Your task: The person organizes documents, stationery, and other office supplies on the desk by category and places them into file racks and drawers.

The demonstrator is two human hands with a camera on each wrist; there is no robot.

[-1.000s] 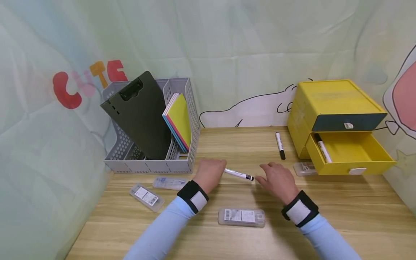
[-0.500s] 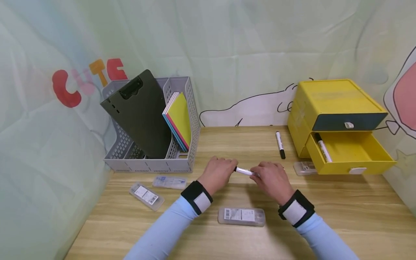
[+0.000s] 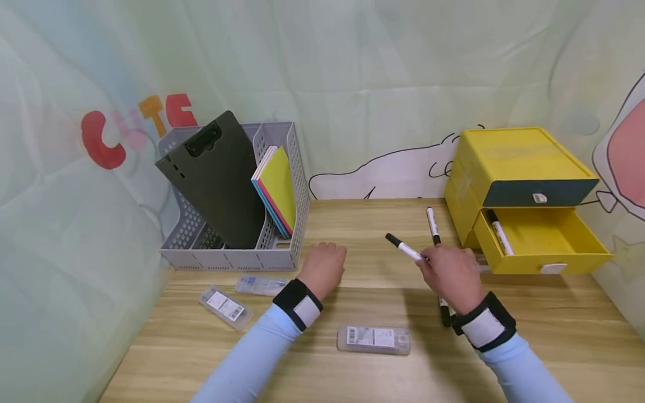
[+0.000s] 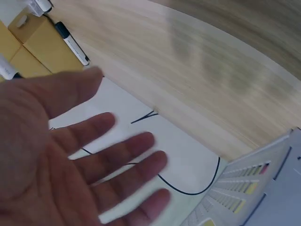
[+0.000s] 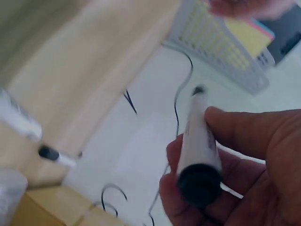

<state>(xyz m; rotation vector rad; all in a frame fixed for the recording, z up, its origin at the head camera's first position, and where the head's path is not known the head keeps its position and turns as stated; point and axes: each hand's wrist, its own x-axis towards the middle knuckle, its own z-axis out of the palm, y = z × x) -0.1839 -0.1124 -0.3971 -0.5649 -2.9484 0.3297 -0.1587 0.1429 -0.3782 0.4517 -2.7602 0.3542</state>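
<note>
My right hand (image 3: 450, 272) pinches a white marker (image 3: 406, 249) with a black cap, lifted above the wooden table (image 3: 554, 330), its capped end pointing up and left. In the right wrist view the marker (image 5: 199, 136) sits between thumb and fingers. My left hand (image 3: 326, 264) hovers low over the table left of centre with nothing in it. Its fingers (image 4: 117, 160) are spread straight in the left wrist view. A second marker (image 3: 433, 225) lies on the table just beyond my right hand. A third marker (image 3: 500, 230) lies in the open lower drawer (image 3: 546, 246) of the yellow drawer box (image 3: 514, 157).
A grey file rack (image 3: 237, 258) with a dark clipboard (image 3: 216, 179) and coloured notebooks (image 3: 278, 187) stands at the back left. Clear plastic cases lie on the table, one (image 3: 374, 340) in front and two (image 3: 225, 306) (image 3: 259, 285) at left. A dark pen-like end (image 3: 445, 313) shows under my right wrist.
The marker went from my left hand into my right. The left hand let go and drew back left; the right hand carried the marker right, nearer the yellow drawers.
</note>
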